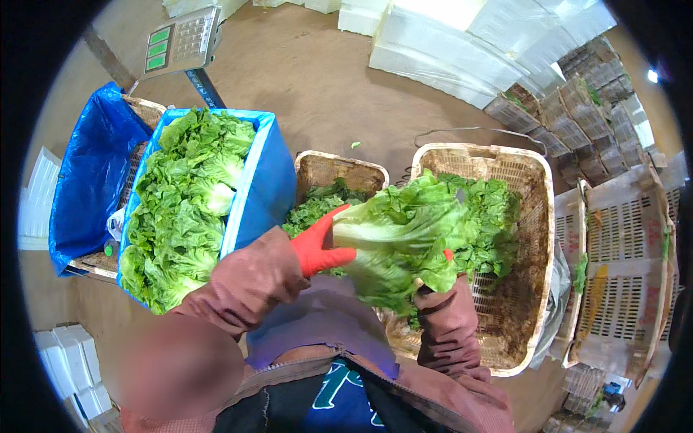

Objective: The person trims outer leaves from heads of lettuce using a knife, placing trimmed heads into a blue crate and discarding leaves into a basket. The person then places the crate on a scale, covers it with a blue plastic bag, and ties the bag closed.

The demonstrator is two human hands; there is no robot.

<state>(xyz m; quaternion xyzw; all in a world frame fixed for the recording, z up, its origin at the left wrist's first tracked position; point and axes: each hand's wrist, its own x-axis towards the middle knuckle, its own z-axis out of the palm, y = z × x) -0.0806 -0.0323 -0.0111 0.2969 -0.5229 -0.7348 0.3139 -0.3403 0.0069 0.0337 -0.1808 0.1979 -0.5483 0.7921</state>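
My left hand (319,246), in a red glove, grips the pale base of a large green lettuce head (400,227), thumb on the near side and fingers on the far side. The leafy end points right, over a white plastic crate (520,303) with dirty slatted walls. Leaves cover most of my right hand (448,255); only a scrap of red glove shows, and its grip is hidden. A small grey piece (461,196), perhaps a blade, pokes out among the leaves. Loose green leaves (495,238) lie in the crate beneath.
At left stands a blue-lined crate (270,162) packed with lettuce heads (189,205). Beyond it is another crate with a blue liner (97,173). A smaller crate (346,165) holds leaves. A digital scale (181,43), white foam boxes (438,59) and stacked crates (617,260) stand around.
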